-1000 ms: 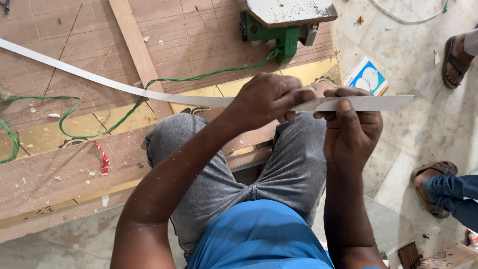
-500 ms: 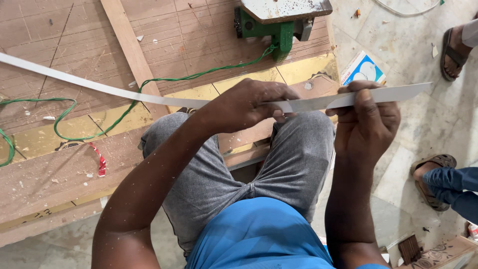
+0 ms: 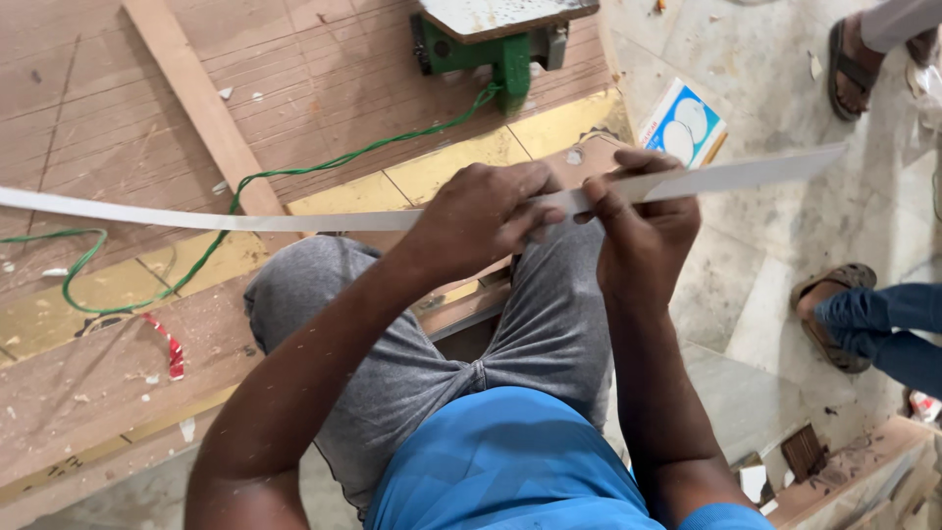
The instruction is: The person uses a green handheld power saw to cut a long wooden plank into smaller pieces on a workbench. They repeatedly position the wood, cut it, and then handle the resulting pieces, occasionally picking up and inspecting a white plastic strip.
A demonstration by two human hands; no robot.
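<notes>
Strip: long, thin, flat white edging strip, flexible; it runs from the left frame edge across the knees to a free end at upper right, sagging slightly along its left span.
Change: against the earlier views, the free right end now reaches further out past the right hand; the left hand sits closer to the right. Judged: the strip is being fed rightward through the hands.
Left hand: grip clamped on the strip, fingers curled over its top edge.
Right hand: grip pinched on the strip just beside the left, thumb on top.
Clothing: grey knit shorts, creased; blue shirt.
Floor panels: brown wood-grain boards with yellow bands, scuffed and dusty.
Batten: plain wooden batten lying diagonally.
Cord: green cable looping across the boards.
Machine: green metal tool base, top of frame.
Carton: small white-and-blue box, beside the strip's free end.
Bystanders: sandalled feet at right, apart from the work.
</notes>
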